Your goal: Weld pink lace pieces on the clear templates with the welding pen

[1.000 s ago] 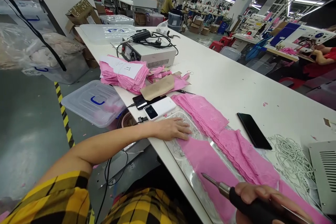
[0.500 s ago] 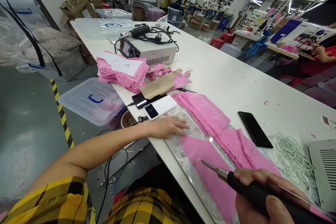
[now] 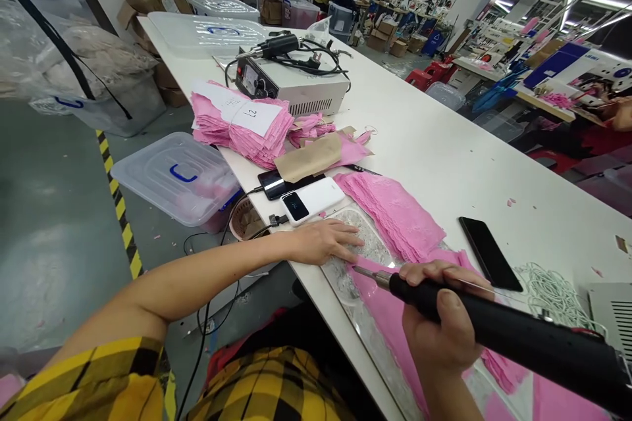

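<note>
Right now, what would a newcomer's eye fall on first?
Probably the long black tool in the right hand, slanting in from the lower right with its metal tip close to the spread left hand. Next, the bright pink bundle on the table's far left, with white paper on top.

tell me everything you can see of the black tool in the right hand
The black tool has a thick, roughly cylindrical handle, seemingly plastic, then a metal collar and a slim, tapering metal tip. A small raised piece sits on the handle's upper side. The right hand grips it near the front. It lies slanted across the view, tip near the left hand and over the pink fabric's end; whether they touch is unclear. Its rear reaches the picture's right edge.
</note>
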`<state>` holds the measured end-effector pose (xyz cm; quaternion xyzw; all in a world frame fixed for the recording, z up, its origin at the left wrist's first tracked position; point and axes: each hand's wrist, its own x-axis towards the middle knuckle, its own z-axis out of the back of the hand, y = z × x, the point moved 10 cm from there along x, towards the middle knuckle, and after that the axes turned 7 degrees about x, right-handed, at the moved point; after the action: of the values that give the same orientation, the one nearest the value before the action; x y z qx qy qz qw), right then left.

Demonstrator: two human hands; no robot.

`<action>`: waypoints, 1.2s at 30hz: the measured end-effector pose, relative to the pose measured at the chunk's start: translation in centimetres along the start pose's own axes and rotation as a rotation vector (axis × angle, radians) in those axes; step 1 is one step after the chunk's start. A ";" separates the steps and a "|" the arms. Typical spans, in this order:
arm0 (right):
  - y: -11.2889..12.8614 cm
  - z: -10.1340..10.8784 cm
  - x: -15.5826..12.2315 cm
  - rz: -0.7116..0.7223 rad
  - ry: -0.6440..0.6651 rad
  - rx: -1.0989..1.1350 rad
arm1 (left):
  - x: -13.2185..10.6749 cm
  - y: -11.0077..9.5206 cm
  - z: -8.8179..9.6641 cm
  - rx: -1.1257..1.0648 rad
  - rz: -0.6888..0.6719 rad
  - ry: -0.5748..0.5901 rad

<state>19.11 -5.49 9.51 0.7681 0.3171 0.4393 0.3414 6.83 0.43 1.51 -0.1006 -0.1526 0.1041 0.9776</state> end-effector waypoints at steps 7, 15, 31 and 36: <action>-0.4 -0.3 0.1 0.015 0.040 -0.011 | 0.0 0.2 -0.2 0.016 0.037 0.036; -1.1 -0.1 0.0 -0.013 0.037 -0.017 | 0.0 -0.1 -0.1 0.039 0.028 0.045; -0.6 -0.4 0.4 0.029 0.098 -0.033 | -0.2 -0.1 0.1 0.017 -0.002 -0.028; 0.1 1.2 1.5 0.068 -0.008 -0.054 | -0.4 -0.1 0.4 0.021 -0.005 -0.070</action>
<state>20.80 -4.60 9.83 0.7708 0.2775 0.4557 0.3481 6.31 0.31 1.80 -0.0863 -0.1857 0.1068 0.9730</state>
